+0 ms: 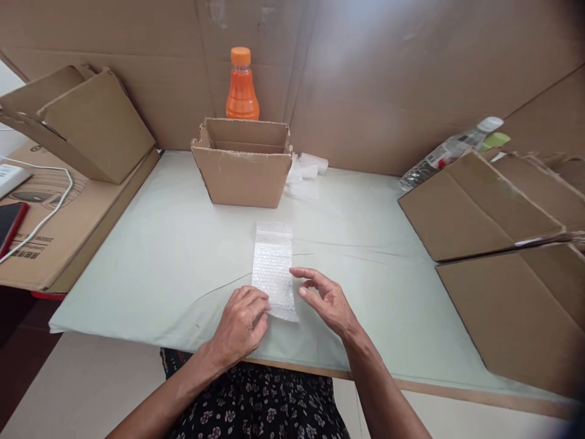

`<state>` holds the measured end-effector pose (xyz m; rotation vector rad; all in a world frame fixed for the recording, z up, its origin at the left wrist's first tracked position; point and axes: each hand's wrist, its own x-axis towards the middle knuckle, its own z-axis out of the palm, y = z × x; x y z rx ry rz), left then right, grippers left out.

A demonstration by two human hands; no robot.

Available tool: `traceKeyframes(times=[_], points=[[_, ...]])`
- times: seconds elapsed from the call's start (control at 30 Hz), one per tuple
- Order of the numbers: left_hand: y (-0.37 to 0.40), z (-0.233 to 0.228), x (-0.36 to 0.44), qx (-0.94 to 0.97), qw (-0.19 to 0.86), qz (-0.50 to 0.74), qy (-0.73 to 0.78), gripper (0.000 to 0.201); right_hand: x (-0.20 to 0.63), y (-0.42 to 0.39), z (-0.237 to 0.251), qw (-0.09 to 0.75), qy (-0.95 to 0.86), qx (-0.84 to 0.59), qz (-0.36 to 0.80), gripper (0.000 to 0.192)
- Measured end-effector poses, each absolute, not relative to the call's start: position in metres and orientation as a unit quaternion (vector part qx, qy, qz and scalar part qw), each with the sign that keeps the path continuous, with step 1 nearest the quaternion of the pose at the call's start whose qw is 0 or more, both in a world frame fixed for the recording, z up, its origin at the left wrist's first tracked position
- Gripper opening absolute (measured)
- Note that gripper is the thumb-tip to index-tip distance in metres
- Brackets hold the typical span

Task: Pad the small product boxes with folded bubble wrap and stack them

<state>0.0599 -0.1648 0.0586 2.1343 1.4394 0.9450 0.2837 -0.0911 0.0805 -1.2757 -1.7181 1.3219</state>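
Head camera, and from my remote seat the biggest thing I see is the cardboard wall (388, 91) along the back. In front of it is the table (150, 244), covered in pale green cloth. On my right, two brown boxes (484, 210) stand side by side, tilted in my view; on my left, another open box (103, 128) rests on a printed carton (68, 225). A smaller open box (244, 180) stands at the back middle, hiding the base of an orange bottle (242, 91). A clear bottle (445, 155) slants behind the right-hand boxes. The bubble-wrap piece (273, 262) lies flat on the cloth, mid-table, between the hands. My left hand (242, 323) is curled at its lower left edge; I can't tell whether it pinches the film. My right hand (326, 299) is half spread, thumb apart from the index finger, whose tip is at the right edge.
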Motion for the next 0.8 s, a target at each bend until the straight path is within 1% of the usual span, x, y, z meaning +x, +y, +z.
traceKeyframes(times=[0.07,0.17,0.23,0.27,0.3,0.4,0.47,0.57,0.67,0.73,0.8], points=[[-0.162,0.063,0.055,0.755,0.23,0.33,0.517,0.021,0.284,-0.1,0.085,0.316,-0.673,-0.479,0.467,0.033],[-0.149,0.059,0.048,0.749,0.226,0.31,0.539,0.024,0.28,-0.119,0.089,0.402,-0.683,-0.501,0.347,0.025],[-0.137,0.052,0.046,0.744,0.211,0.299,0.559,0.032,0.274,-0.131,0.088,0.432,-0.709,-0.489,0.268,0.023],[-0.131,0.047,0.046,0.742,0.204,0.291,0.568,0.036,0.27,-0.135,0.085,0.421,-0.736,-0.472,0.241,0.025],[-0.125,0.043,0.046,0.743,0.197,0.283,0.574,0.038,0.265,-0.137,0.081,0.393,-0.769,-0.454,0.221,0.027],[-0.117,0.038,0.047,0.743,0.165,0.281,0.584,0.043,0.252,-0.133,0.064,0.265,-0.847,-0.429,0.168,0.035],[-0.122,0.042,0.046,0.74,0.135,0.304,0.585,0.043,0.246,-0.125,0.054,0.212,-0.865,-0.434,0.139,0.033],[-0.142,0.053,0.039,0.755,0.115,0.333,0.552,0.045,0.244,-0.116,0.049,0.199,-0.867,-0.431,0.149,0.027],[-0.166,0.06,0.033,0.782,0.159,0.317,0.513,0.037,0.249,-0.117,0.056,0.186,-0.863,-0.415,0.22,0.026],[-0.176,0.059,0.032,0.775,0.186,0.312,0.517,0.032,0.254,-0.123,0.063,0.179,-0.853,-0.409,0.272,0.025],[-0.176,0.054,0.034,0.757,0.189,0.319,0.538,0.03,0.258,-0.13,0.069,0.199,-0.84,-0.425,0.274,0.026]])
